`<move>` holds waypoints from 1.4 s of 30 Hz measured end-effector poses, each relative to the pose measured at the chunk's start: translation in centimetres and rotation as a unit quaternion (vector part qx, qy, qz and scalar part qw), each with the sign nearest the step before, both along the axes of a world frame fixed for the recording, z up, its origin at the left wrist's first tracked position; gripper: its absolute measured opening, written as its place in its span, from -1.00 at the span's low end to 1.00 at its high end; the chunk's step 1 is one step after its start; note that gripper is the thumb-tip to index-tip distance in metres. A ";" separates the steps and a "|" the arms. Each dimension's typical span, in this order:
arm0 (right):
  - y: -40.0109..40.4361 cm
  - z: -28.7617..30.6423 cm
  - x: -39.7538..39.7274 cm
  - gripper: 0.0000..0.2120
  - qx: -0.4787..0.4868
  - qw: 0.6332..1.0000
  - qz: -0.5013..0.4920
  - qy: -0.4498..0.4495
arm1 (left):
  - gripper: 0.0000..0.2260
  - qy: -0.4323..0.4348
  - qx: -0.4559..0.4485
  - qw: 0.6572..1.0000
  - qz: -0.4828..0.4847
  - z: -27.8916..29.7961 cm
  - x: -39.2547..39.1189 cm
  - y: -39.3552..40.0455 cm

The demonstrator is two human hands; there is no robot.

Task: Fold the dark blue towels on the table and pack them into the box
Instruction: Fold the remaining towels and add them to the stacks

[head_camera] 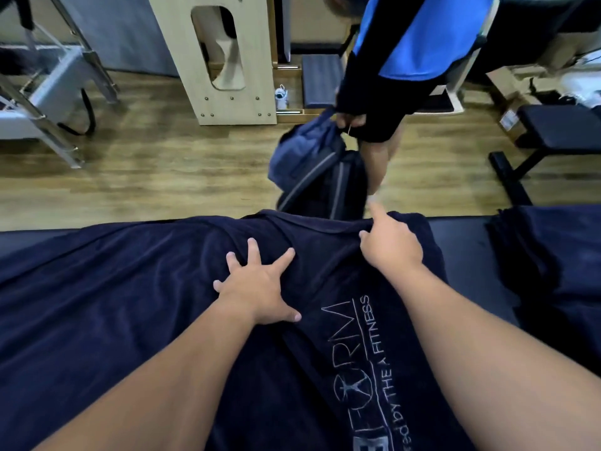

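A dark blue towel (pixel 136 288) with a pale stitched logo lies spread over the table, reaching its far edge. My left hand (pixel 257 284) presses flat on the towel's middle with the fingers spread wide. Near the far edge, my right hand (pixel 392 244) rests on a raised fold of the towel, index finger pointing outward, other fingers curled into the cloth. More dark blue towel cloth (pixel 553 271) is heaped at the right end of the table. No box is in view.
A person (pixel 406 60) in black and blue stands just beyond the table, holding a blue backpack (pixel 312 167) on the wooden floor. A black bench (pixel 553 131) stands at the right, a wooden frame (pixel 221 60) and metal equipment (pixel 48 92) at the back left.
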State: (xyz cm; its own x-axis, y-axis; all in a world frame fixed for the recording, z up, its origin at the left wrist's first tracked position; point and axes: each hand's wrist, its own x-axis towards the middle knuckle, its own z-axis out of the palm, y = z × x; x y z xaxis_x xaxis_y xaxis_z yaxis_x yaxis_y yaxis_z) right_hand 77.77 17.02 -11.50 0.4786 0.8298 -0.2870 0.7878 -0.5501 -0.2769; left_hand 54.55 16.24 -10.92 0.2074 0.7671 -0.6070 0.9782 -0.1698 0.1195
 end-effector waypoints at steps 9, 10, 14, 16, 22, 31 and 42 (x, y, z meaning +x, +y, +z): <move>3.2 2.0 3.4 -0.65 0.137 0.986 -0.087 0.025 | -0.04 -0.139 0.021 0.988 0.069 0.9 0.1 -0.5; 3.1 1.9 3.4 -0.54 0.122 0.990 -0.059 0.038 | -0.01 -0.141 0.033 0.988 0.063 0.9 0.0 -0.8; 1.1 -0.2 4.0 -0.57 0.074 0.997 -0.002 0.031 | 0.09 -0.014 0.057 0.995 -0.075 0.2 0.6 -3.6; -0.9 -1.7 4.6 -0.62 0.076 0.997 0.004 -0.014 | 0.13 -0.023 0.024 0.996 -0.081 -0.4 1.6 -4.8; -6.5 -3.6 4.9 -0.47 0.037 0.996 -0.050 -0.067 | 0.20 0.011 0.015 0.995 -0.099 -1.5 2.7 -5.0; -19.3 -3.8 2.5 -0.41 0.013 0.995 -0.080 -0.063 | 0.14 0.050 0.016 0.995 -0.079 -0.6 3.2 -5.8; -34.5 -2.7 0.8 -0.38 -0.036 0.991 -0.105 -0.077 | -0.85 -0.024 0.143 0.983 -0.112 -1.5 3.8 -19.7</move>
